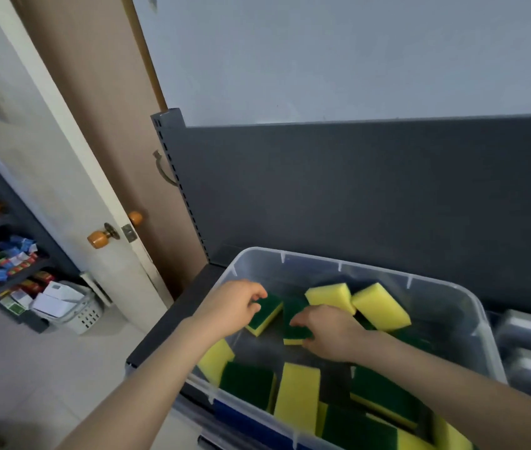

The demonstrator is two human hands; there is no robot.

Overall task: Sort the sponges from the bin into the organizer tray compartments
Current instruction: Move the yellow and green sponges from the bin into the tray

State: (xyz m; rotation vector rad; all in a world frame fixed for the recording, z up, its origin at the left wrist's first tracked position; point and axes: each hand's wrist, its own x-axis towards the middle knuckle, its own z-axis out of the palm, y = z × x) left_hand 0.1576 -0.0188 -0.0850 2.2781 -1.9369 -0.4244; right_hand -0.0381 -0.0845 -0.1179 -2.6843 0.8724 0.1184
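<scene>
Sponges [269, 311] gripped by left hand [234, 306] and right hand [329, 332].

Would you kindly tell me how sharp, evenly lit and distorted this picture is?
Head view: soft throughout, the grey tray at the right edge smeared, yet the left hand gripping one green-topped sponge and the right hand gripping the neighbouring sponge read clearly; head view light dim and even, no glare; head view's wide lens tilts the door and the slotted upright.

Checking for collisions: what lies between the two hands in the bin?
Head view: two green-topped sponges, the left sponge gripped by the left hand, the right sponge by the right hand.
</scene>
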